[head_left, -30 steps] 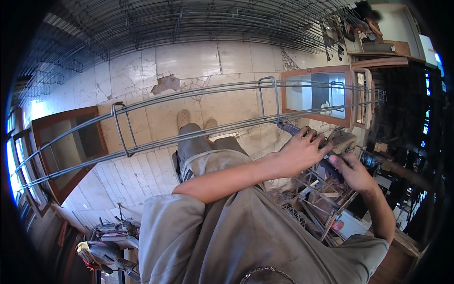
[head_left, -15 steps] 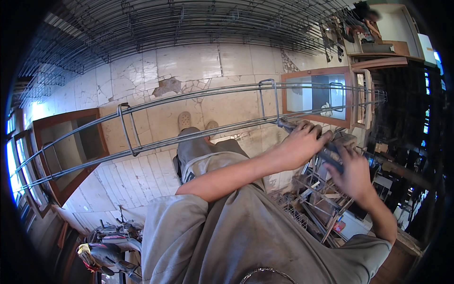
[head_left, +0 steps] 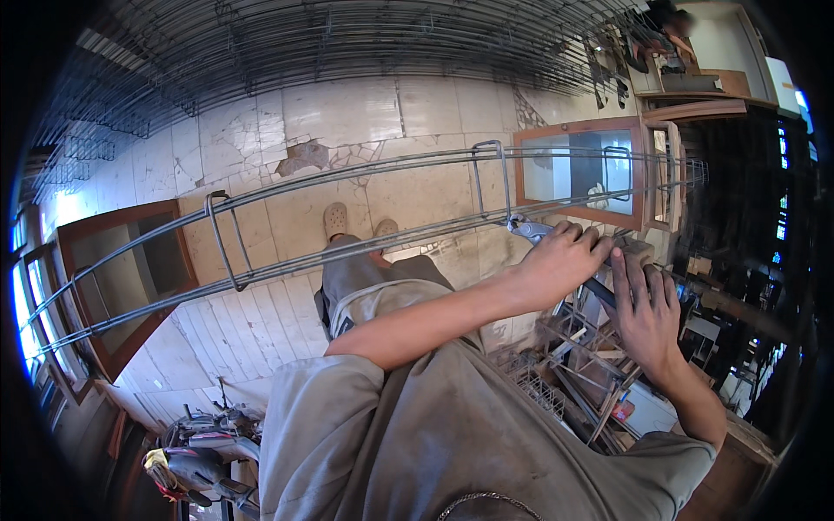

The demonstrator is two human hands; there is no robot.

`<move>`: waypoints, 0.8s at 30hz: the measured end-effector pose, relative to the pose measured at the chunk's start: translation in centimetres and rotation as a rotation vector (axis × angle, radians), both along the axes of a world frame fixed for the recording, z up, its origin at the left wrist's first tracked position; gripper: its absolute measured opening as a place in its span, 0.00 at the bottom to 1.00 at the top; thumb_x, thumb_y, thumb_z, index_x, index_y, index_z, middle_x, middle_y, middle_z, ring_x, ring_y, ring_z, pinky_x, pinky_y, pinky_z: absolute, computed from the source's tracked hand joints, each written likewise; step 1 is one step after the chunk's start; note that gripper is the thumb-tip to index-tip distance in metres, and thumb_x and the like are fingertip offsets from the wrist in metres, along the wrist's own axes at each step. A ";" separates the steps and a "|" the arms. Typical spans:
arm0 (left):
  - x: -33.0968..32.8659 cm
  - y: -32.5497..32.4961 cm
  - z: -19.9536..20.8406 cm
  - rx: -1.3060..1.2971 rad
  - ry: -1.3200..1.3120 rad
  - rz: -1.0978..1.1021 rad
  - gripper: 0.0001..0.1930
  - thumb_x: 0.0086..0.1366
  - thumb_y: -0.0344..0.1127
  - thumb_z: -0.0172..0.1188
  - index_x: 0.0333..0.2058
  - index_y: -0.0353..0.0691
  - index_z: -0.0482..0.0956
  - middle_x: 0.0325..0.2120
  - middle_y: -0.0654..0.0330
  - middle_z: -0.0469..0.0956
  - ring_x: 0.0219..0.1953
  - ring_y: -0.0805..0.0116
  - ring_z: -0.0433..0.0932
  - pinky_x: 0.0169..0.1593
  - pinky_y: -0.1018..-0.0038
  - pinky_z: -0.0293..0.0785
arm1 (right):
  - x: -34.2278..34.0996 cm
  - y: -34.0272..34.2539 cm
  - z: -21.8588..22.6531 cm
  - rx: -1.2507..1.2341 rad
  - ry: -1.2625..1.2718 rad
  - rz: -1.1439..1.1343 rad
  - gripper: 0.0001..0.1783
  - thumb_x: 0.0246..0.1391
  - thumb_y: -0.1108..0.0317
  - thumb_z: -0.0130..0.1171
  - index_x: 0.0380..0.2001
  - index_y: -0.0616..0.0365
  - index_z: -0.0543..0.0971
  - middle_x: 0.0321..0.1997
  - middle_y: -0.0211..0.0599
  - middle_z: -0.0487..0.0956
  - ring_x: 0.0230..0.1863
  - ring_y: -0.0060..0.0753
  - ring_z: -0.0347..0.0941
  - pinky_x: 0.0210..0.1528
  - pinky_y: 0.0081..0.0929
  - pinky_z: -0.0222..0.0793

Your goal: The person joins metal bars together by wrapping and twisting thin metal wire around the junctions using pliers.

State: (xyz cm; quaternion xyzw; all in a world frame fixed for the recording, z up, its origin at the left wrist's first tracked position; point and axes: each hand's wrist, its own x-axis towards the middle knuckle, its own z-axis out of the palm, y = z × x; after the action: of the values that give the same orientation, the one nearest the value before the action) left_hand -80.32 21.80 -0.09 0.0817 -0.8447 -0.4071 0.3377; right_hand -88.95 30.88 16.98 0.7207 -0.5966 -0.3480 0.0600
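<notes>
Head view shows a long rebar cage (head_left: pixel 347 171) of thin steel bars stretched across in front of the person, with the work on it apparently partway along. Rectangular stirrups are spaced along it: one toward the left (head_left: pixel 221 240), one just beside the hands (head_left: pixel 506 182), and another farther right (head_left: pixel 618 149). All stand around the long bars, so the frame already has its shape. Attention seems to be on the lower corner of the nearest stirrup, where the silver head of a hand tool (head_left: pixel 526 229) meets the lower bars, apparently touching; whether that joint is fastened is too small to tell, as are the joints elsewhere.

The left forearm crosses in front of the body, and the left hand (head_left: pixel 569 259) is closed over the tool's shaft, knuckles up. The right arm is bent at the elbow; the right hand (head_left: pixel 650 313) is opened out beside the dark handle, fingers nearly straight and slightly apart, not wrapped around it. Whether its palm touches the handle is hidden.
</notes>
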 end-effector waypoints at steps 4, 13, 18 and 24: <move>0.8 0.5 -0.1 -0.145 0.060 0.111 0.24 0.49 0.27 0.58 0.49 0.33 0.69 0.36 0.50 0.75 0.43 0.51 0.77 0.56 0.58 0.67 | -0.4 -1.4 -0.1 0.040 -0.722 -0.867 0.31 0.59 0.56 0.58 0.61 0.60 0.65 0.35 0.50 0.81 0.26 0.45 0.79 0.31 0.37 0.76; 0.2 1.2 0.1 -0.056 -0.044 -0.028 0.21 0.50 0.28 0.58 0.46 0.33 0.71 0.36 0.51 0.75 0.41 0.54 0.78 0.52 0.59 0.69 | 2.1 -1.4 1.7 -0.012 -0.309 -0.250 0.37 0.52 0.55 0.65 0.60 0.61 0.66 0.42 0.47 0.79 0.35 0.51 0.76 0.39 0.39 0.74; 0.7 0.5 0.2 -0.056 -0.013 0.016 0.22 0.50 0.28 0.58 0.46 0.32 0.71 0.37 0.50 0.76 0.42 0.53 0.78 0.52 0.59 0.70 | 0.3 0.5 0.0 0.020 -0.256 -0.291 0.36 0.52 0.54 0.64 0.59 0.63 0.67 0.44 0.53 0.78 0.36 0.52 0.78 0.35 0.39 0.75; 1.4 0.5 -0.1 -0.126 -0.062 -0.071 0.22 0.50 0.28 0.58 0.47 0.33 0.72 0.38 0.50 0.76 0.43 0.53 0.78 0.53 0.59 0.70 | -0.9 -0.7 0.0 0.086 -0.886 -0.967 0.31 0.58 0.52 0.60 0.55 0.64 0.69 0.30 0.49 0.80 0.24 0.40 0.78 0.28 0.34 0.74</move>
State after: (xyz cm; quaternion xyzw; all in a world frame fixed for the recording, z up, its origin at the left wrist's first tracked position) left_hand -78.90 22.27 -0.22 0.0426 -0.8810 -0.3622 0.3013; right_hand -89.86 30.23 17.01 0.4483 -0.8070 -0.0294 -0.3834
